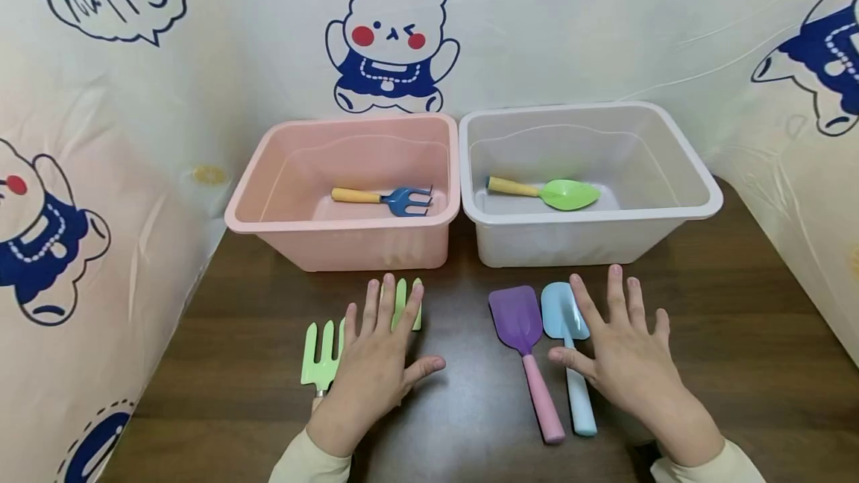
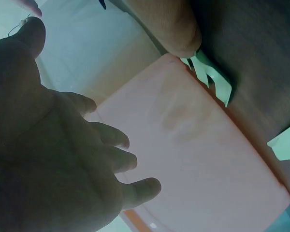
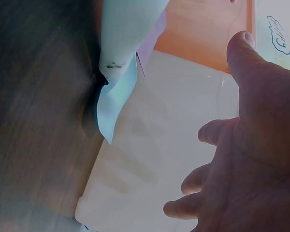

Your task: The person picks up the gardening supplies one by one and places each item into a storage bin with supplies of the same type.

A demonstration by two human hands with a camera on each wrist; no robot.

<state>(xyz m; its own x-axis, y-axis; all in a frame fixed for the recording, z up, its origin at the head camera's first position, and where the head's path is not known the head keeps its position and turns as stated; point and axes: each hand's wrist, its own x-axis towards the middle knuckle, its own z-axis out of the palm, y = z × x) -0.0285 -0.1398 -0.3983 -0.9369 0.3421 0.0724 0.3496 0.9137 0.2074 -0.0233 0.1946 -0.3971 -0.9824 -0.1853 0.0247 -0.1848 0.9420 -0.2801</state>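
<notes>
With fingers spread, my left hand [image 1: 372, 367] hovers over two light green garden forks and holds nothing. One green fork [image 1: 321, 364] shows its tines left of the hand; the other green fork [image 1: 400, 304] is mostly hidden under the fingers. My right hand [image 1: 627, 356], also spread and holding nothing, is above and just right of a light blue shovel [image 1: 579, 393]. To the left of that shovel lies a purple shovel [image 1: 517, 319] with a pink handle. In both wrist views the palms are bare.
Behind the hands, a pink bin [image 1: 356, 244] holds a blue fork [image 1: 403, 201] with a yellow handle. Right beside it, a light grey bin [image 1: 550, 241] holds a green trowel [image 1: 569, 194]. Both stand on a dark wooden table [image 1: 456, 423] before a printed cloth [image 1: 537, 28].
</notes>
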